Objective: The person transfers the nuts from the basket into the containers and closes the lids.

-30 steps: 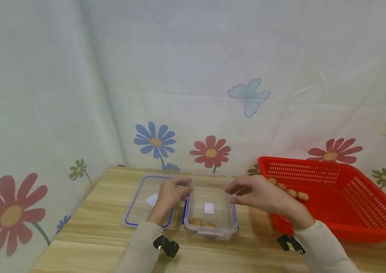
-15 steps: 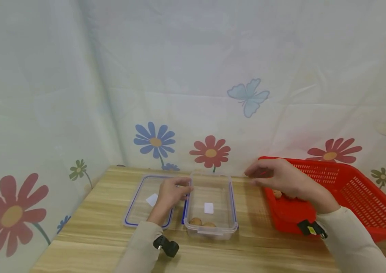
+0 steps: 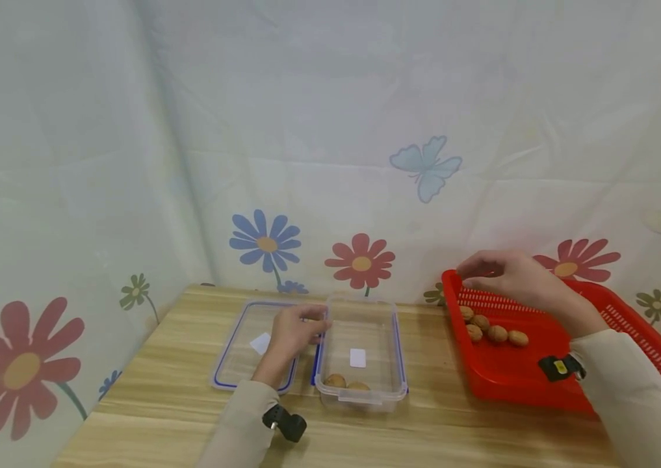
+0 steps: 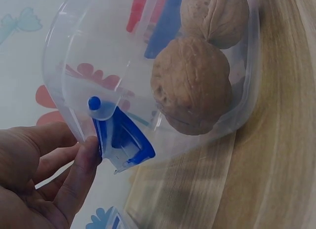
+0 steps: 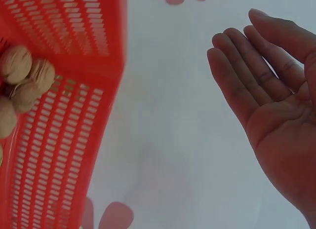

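Gripping clear box with bent fingers: left hand. Right hand is hovering, fingers parted, empty; walnuts, red basket lying below.

The left hand is resting with fingers bent near the table's far edge. Farther right, the right hand is hovering, fingers extending loosely, thumb standing apart. Sleeved forearms are slanting inward.

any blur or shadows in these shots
Head view: soft shadow on the pale wooden table beside the red plastic basket; left wrist view: ridged brown walnuts look fairly sharp; right wrist view: right hand dim against white backdrop, basket edge slightly soft.
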`<control>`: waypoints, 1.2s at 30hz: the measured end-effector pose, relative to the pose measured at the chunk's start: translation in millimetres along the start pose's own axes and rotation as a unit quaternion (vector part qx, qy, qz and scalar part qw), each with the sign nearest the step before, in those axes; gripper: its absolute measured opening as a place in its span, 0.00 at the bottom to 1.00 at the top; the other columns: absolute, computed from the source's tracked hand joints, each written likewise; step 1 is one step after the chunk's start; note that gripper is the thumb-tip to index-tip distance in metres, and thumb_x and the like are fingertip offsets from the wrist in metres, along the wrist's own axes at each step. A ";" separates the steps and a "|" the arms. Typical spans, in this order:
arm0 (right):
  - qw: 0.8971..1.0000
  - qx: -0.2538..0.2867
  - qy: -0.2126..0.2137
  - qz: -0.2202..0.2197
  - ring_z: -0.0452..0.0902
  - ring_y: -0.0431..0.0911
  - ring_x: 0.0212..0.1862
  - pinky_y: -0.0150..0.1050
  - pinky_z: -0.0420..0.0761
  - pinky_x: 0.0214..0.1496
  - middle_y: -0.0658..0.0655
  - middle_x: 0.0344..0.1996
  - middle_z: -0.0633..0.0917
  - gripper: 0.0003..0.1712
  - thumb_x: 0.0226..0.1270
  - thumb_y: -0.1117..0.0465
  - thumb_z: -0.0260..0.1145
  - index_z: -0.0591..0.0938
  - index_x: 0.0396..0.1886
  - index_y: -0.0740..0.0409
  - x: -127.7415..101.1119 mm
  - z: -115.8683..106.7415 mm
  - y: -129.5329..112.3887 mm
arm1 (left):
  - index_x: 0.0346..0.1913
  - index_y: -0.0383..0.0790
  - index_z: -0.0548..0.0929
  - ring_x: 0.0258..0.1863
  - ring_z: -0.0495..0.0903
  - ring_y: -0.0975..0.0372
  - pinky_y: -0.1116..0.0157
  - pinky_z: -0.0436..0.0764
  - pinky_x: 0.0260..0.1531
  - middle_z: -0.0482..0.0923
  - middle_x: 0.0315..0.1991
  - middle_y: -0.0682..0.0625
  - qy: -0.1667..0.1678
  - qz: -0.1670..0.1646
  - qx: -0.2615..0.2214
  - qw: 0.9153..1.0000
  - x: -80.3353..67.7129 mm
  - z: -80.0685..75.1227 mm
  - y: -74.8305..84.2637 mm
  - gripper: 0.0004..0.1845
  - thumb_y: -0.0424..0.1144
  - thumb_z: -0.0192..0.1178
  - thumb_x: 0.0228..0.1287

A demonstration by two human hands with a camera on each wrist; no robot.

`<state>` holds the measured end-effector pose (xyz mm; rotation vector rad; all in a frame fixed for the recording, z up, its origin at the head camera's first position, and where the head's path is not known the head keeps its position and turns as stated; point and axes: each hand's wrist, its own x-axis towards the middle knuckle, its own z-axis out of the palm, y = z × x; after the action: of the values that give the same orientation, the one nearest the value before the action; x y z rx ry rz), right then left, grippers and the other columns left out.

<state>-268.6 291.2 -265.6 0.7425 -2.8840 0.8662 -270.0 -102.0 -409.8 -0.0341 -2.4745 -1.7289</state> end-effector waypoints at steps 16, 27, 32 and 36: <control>0.995 0.032 -0.045 0.080 0.84 0.55 0.54 0.56 0.87 0.60 0.61 0.58 0.87 0.29 0.72 0.52 0.75 0.82 0.67 0.61 -1.5 -13.4 61.5 | 0.58 0.31 0.88 0.31 0.90 0.53 0.60 0.93 0.34 0.88 0.50 0.37 -0.007 -0.001 -0.008 1.000 0.9 0.0 -0.9 0.19 0.29 0.74 0.65; 0.988 0.059 -0.081 0.119 0.82 0.61 0.58 0.58 0.88 0.59 0.66 0.61 0.85 0.35 0.68 0.53 0.78 0.79 0.69 0.65 -6.7 -13.1 98.6 | 0.58 0.31 0.88 0.31 0.90 0.54 0.59 0.93 0.36 0.88 0.49 0.38 -0.004 -0.002 -0.009 1.000 0.2 -0.4 -0.8 0.18 0.29 0.74 0.65; 0.988 0.056 -0.092 0.114 0.83 0.59 0.58 0.61 0.86 0.60 0.68 0.61 0.85 0.35 0.69 0.55 0.77 0.78 0.69 0.68 -13.0 -9.3 115.2 | 0.57 0.31 0.89 0.31 0.90 0.54 0.59 0.93 0.35 0.88 0.48 0.39 -0.002 -0.002 -0.009 1.000 0.3 0.0 -0.8 0.18 0.29 0.74 0.65; 0.987 0.054 -0.101 0.114 0.82 0.58 0.57 0.61 0.87 0.59 0.69 0.62 0.84 0.34 0.70 0.56 0.76 0.78 0.70 0.69 -17.5 -6.7 128.8 | 0.57 0.30 0.88 0.30 0.90 0.55 0.60 0.93 0.34 0.88 0.48 0.39 -0.004 0.001 -0.007 1.000 0.1 0.4 -0.3 0.18 0.29 0.74 0.65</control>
<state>-312.5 396.3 -328.6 0.5446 -3.1718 1.0342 -270.2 -101.8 -410.3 -0.0444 -2.4667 -1.7483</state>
